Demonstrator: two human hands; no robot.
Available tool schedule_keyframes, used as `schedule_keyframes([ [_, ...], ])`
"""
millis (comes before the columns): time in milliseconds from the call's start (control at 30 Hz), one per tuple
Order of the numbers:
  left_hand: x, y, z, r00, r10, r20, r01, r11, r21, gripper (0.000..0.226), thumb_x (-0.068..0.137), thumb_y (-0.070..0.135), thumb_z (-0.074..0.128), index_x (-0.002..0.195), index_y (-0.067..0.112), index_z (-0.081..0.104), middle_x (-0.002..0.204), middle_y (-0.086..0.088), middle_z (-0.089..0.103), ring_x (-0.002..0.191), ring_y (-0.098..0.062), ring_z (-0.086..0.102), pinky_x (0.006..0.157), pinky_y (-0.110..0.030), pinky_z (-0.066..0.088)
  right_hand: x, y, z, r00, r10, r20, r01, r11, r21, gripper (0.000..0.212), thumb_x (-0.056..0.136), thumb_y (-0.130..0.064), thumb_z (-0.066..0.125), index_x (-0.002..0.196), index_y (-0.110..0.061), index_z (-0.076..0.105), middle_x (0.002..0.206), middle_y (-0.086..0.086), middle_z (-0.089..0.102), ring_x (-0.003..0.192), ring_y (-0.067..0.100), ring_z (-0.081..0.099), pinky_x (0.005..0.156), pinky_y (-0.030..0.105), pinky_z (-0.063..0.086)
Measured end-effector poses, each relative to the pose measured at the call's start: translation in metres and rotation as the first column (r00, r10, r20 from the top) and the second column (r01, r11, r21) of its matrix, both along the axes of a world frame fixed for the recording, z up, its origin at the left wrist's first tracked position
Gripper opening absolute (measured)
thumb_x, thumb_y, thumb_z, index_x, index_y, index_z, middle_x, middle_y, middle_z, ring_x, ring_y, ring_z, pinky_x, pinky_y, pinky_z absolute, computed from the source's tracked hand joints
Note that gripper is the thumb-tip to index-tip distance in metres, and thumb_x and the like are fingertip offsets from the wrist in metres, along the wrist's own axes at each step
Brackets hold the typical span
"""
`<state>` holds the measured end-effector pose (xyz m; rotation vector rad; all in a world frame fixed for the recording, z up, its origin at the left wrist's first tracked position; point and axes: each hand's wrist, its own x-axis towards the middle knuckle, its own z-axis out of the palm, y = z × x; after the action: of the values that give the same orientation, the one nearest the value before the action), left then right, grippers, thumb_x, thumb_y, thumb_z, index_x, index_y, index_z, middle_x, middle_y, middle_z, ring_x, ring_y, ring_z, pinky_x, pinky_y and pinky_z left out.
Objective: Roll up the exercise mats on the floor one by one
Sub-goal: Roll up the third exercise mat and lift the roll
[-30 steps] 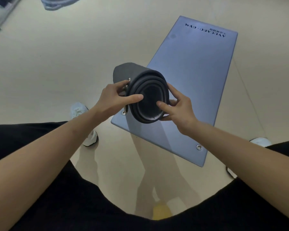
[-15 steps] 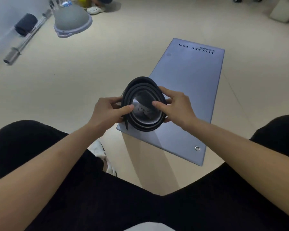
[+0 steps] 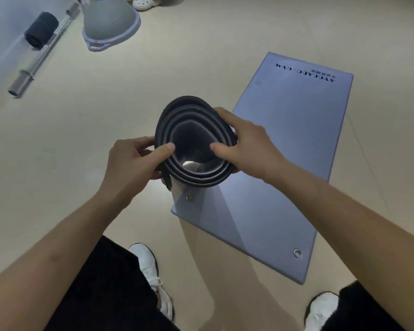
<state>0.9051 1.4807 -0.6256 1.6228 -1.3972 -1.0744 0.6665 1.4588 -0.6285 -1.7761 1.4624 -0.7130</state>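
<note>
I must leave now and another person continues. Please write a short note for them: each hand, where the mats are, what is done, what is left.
Left hand: grip closed on the near rim of the rolled black mat, thumb over the edge.
Right hand: grip closed on the opposite rim.
The black mat is held in the air, end-on to the camera, its coils loose.
The blue mat lies flat and unrolled on the floor.
Done: black mat rolled.
Left: put it down, then roll the blue mat.

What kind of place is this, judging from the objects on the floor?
Probably a gym or fitness studio: a flat blue exercise mat printed with "GYM", a metal barbell, and a grey dome-shaped balance trainer lie on the floor.
</note>
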Motion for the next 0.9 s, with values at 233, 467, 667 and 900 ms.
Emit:
schedule_keyframes([
  [233,-0.017,-0.028,0.032,0.997,0.078,-0.018,-0.073,0.978,0.198,0.018,0.078,0.05,0.074,0.092,0.061,0.072,0.093,0.012,0.08,0.095,-0.011,0.076,0.09,-0.046,0.062,0.005,-0.03,0.024,0.992,-0.124,0.025,0.116,0.971,0.208,0.056,0.088,-0.021,0.068,0.14,-0.035,0.053,0.095,-0.01,0.071,0.084,0.017,0.07,0.079,0.046,0.062],
  [467,-0.006,-0.05,0.079,0.989,0.125,-0.082,-0.081,0.908,0.41,0.086,0.052,0.053,0.092,0.131,0.024,0.072,0.115,0.004,0.077,0.107,-0.008,0.073,0.091,-0.044,0.063,0.029,-0.037,0.069,0.962,-0.274,0.009,0.256,0.908,0.331,0.042,0.086,-0.007,0.06,0.122,-0.028,0.066,0.092,-0.009,0.073,0.084,0.012,0.069,0.083,0.042,0.06],
  [667,0.032,-0.029,0.147,0.984,0.164,-0.071,-0.098,0.829,0.551,0.054,0.074,0.02,0.091,0.125,0.017,0.074,0.098,-0.001,0.08,0.089,-0.017,0.077,0.081,-0.045,0.065,0.063,-0.025,0.153,0.979,-0.201,-0.042,0.199,0.873,0.445,0.044,0.088,-0.008,0.06,0.114,-0.043,0.066,0.087,-0.018,0.07,0.081,0.01,0.069,0.075,0.045,0.063],
  [900,0.124,0.014,0.23,0.964,0.228,-0.135,-0.077,0.729,0.681,0.041,0.065,0.028,0.092,0.101,0.038,0.075,0.086,0.005,0.081,0.081,-0.019,0.079,0.082,-0.047,0.064,0.147,-0.005,0.258,0.989,-0.091,-0.119,0.146,0.769,0.622,0.043,0.087,-0.019,0.065,0.118,-0.048,0.065,0.09,-0.008,0.075,0.079,0.02,0.074,0.065,0.049,0.064],
])
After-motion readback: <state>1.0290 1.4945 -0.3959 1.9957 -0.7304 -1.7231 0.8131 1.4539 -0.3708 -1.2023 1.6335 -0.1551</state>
